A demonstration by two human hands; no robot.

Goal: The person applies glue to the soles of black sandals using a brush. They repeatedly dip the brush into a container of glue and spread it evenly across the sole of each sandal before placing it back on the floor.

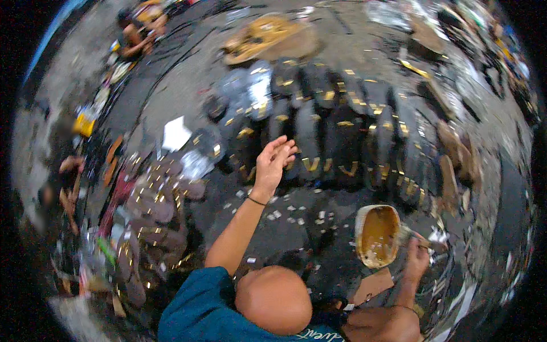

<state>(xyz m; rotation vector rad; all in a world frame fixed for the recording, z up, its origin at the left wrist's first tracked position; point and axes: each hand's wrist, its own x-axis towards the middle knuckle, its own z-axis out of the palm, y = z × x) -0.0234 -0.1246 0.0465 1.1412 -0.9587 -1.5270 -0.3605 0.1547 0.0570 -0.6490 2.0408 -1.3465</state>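
My left hand (276, 158) is raised over rows of dark sandals (345, 134) with gold-coloured pieces on them. Its fingers are loosely stretched, and nothing shows in them. At the lower right, my right hand (417, 256) is closed around a brush (437, 247) with a brown handle. The brush's pale end points left, at the rim of a whitish tub (361, 235). Amber, glue-like stuff (377, 231) coats the inside of the tub. Motion blur softens the details.
Brown sandals with gold-coloured pieces (152, 202) lie piled at left, near a white sheet (176, 134) and clear plastic (196, 164). Small white bits (292, 220) dot the dark ground. Beyond the rows sits a yellowish basin-like object (270, 40). Other people (137, 39) sit at left.
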